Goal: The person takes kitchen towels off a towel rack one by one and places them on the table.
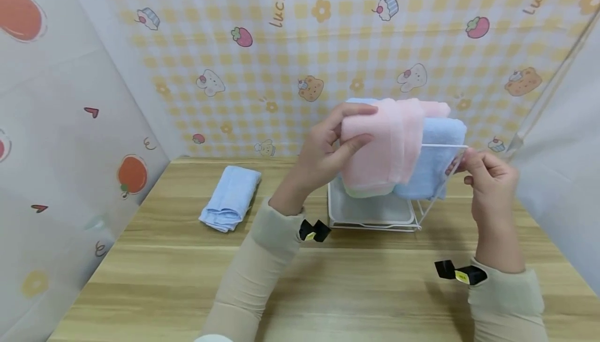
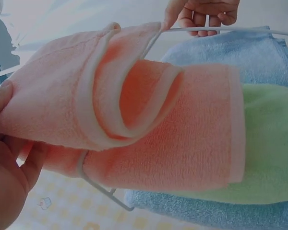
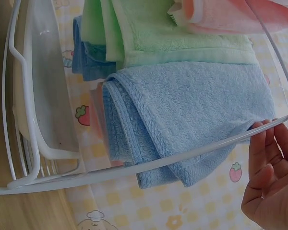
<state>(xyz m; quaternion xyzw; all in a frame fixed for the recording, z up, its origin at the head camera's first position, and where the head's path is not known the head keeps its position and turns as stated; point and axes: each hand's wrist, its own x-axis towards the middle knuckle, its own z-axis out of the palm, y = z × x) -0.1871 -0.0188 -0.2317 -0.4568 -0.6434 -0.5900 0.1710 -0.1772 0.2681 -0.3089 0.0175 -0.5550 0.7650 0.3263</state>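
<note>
My left hand (image 1: 325, 147) grips the near left end of a folded pink towel (image 1: 382, 147), thumb in front and fingers behind. In the left wrist view the towel's layers bend in loops over a rack wire. At the upper right corner of the white wire rack (image 1: 444, 146), my right hand (image 1: 489, 178) pinches the frame between thumb and fingers. A blue towel (image 1: 445, 134) hangs over the rack beside the pink one. Between them, a green towel (image 3: 182, 50) drapes down, mostly hidden from the head view. More blue towel (image 2: 182, 208) shows at the rack's other side.
A white drip tray (image 1: 370, 212) lies in the rack's base. To the left, a folded light blue towel (image 1: 230, 196) rests on the wooden table (image 1: 365, 290). Behind the rack hangs a yellow checked cloth (image 1: 281, 61) with printed cartoons.
</note>
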